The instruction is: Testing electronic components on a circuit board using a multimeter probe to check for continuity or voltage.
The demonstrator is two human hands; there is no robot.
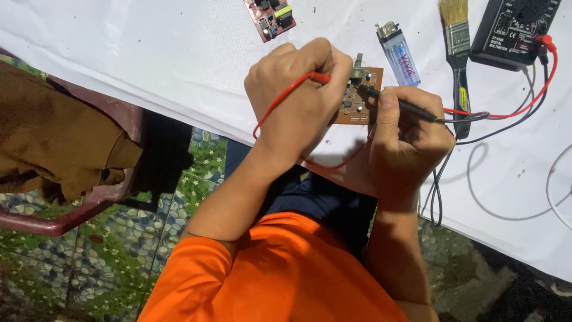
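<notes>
Probing step. Left hand (298,89): grip closed on red probe (320,77). Right hand (411,128): grip closed on black probe (396,102), tip on board (357,98). Meter (512,30) at 2 o'clock. Next calls for steady tips.

On the white table cloth (149,53): a second small circuit board (269,18), a clear lighter (400,55), a paintbrush (457,53) (bristles pale) — and, off the table, a brown-cushioned maroon chair (59,149).

Two hands over a brown circuit board (356,98) on a white-covered desk (149,53): left hand (301,98) grips a red probe (319,77), right hand (411,140) a black probe (399,104).
</notes>
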